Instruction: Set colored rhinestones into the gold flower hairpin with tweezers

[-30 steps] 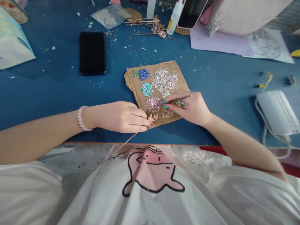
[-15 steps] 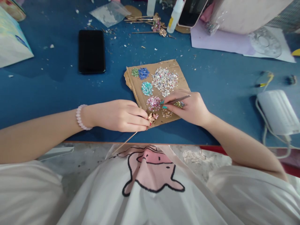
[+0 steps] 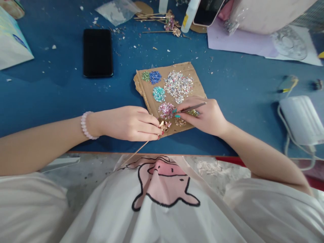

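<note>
My left hand is closed around a gold hairpin, whose ornate head with pink stones shows past my fingertips. Its long thin stem slants down toward the table's front edge. Between the fingers of my right hand is a pair of tweezers, with the tips low by the pink rhinestones; whether they grip a stone is too small to tell. Both hands rest over a cardboard piece bearing sorted piles: turquoise stones, blue stones, green stones and clear stones.
A black phone-like device lies at the back left. Several finished hairpins, a glue bottle and a plastic bag are at the back. On the right is a white charger-like box with a cable.
The view has shifted slightly. Both hands keep almost the same place and the same grip, with the tweezers still over the pink pile.
</note>
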### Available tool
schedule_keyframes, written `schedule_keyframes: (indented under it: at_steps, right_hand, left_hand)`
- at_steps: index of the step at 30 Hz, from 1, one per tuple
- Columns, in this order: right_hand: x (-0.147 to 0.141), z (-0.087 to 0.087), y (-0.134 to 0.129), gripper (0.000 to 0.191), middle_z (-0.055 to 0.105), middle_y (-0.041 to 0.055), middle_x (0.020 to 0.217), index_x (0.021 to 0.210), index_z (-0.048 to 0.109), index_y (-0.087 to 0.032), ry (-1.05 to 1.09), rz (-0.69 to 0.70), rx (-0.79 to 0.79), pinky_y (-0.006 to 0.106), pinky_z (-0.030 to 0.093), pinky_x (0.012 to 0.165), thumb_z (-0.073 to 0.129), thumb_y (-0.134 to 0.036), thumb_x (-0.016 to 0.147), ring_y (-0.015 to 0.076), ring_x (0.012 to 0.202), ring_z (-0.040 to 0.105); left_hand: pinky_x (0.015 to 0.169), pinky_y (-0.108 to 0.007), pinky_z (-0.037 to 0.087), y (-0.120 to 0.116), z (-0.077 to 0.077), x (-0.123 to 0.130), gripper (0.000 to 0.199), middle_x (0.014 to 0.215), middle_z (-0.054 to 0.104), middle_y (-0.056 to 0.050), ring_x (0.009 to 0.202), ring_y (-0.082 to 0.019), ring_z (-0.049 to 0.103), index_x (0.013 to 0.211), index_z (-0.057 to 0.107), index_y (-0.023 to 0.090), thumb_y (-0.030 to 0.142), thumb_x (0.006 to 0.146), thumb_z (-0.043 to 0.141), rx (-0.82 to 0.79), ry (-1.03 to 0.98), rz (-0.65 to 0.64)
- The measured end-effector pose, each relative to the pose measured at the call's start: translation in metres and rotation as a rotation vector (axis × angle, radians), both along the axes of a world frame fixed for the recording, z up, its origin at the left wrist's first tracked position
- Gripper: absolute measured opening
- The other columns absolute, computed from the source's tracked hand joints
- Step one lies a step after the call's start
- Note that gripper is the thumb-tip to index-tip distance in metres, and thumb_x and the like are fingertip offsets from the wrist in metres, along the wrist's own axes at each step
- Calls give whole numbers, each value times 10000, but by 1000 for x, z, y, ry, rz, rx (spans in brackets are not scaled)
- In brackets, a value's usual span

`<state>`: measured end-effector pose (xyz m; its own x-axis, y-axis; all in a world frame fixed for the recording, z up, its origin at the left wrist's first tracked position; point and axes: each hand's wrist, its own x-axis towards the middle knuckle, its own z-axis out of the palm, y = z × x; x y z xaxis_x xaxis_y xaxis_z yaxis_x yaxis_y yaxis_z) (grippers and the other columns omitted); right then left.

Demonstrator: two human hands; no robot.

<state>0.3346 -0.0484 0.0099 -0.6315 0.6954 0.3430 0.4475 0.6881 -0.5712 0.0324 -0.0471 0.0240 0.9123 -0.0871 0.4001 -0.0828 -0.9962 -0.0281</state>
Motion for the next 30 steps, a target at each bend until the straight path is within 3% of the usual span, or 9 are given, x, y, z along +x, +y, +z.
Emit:
schedule_keyframes:
  at_steps: [30]
  right_hand:
    - [1, -3, 2, 79, 854, 51, 1012, 1034, 802, -226, 50, -18, 3, 397, 645, 931, 729, -248, 1014, 224, 977, 814]
  left_hand:
    - [741, -294, 611, -4, 1, 1, 387, 1220, 864, -16, 1031, -160, 844, 1044, 859, 181, 60, 1102, 496, 70, -27, -20]
